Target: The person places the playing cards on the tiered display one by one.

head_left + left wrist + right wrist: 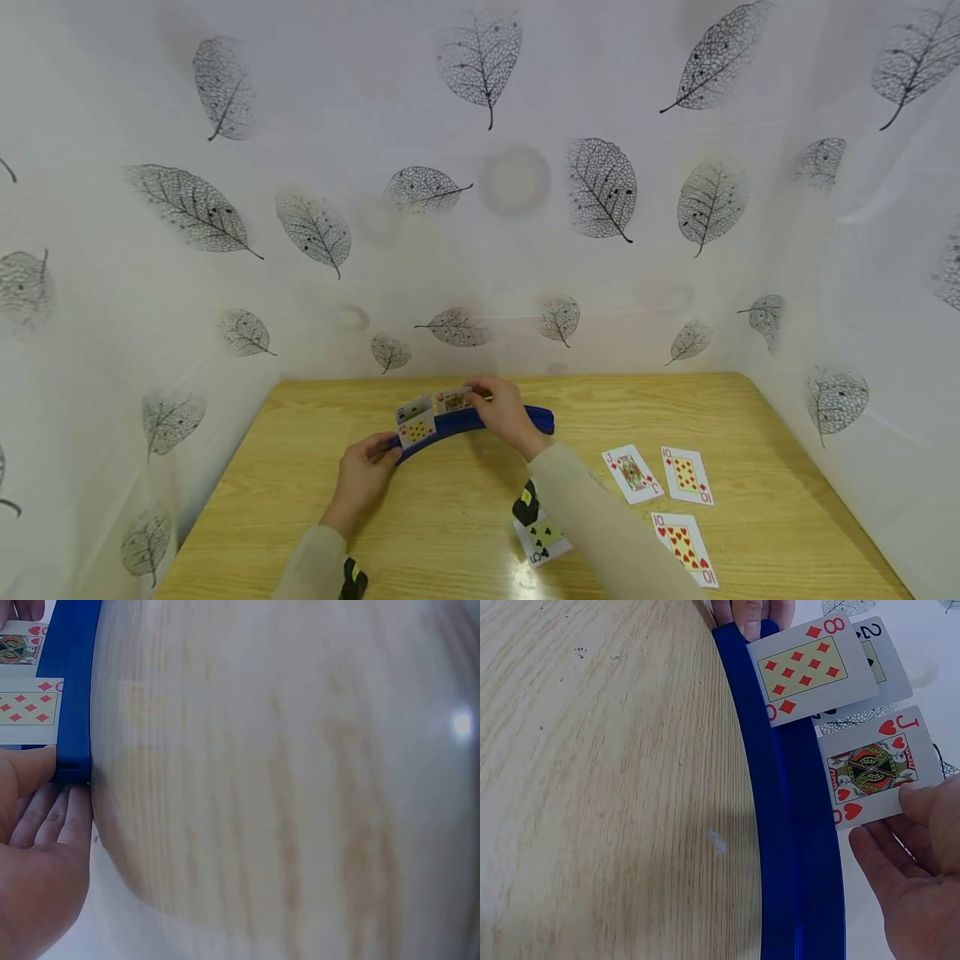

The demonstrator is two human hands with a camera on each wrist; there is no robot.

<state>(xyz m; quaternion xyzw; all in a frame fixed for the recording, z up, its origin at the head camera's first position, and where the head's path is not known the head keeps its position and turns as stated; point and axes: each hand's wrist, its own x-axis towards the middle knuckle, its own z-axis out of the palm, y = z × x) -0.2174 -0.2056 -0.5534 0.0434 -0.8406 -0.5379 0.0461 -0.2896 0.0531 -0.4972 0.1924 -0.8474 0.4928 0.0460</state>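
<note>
A curved blue playing-card holder [542, 420] lies across the far part of the table. My left hand [362, 477] grips its left end, thumb in front and fingers behind. Near that end the eight of diamonds [802, 667] stands in the front slot. Partly covered behind it is a black two [889, 671], in the rear slot. Beside these, my right hand [922, 855] pinches the jack of hearts [874, 769] by its edge, thumb on its face. The jack's lower edge meets the holder's rear slot.
Face up at the right of the wooden table [450, 525] lie the jack of diamonds [632, 473], ten of diamonds [686, 475] and ten of hearts [682, 546]. The five of clubs [542, 546] is partly under my right forearm. A leaf-printed white curtain [510, 250] surrounds the table.
</note>
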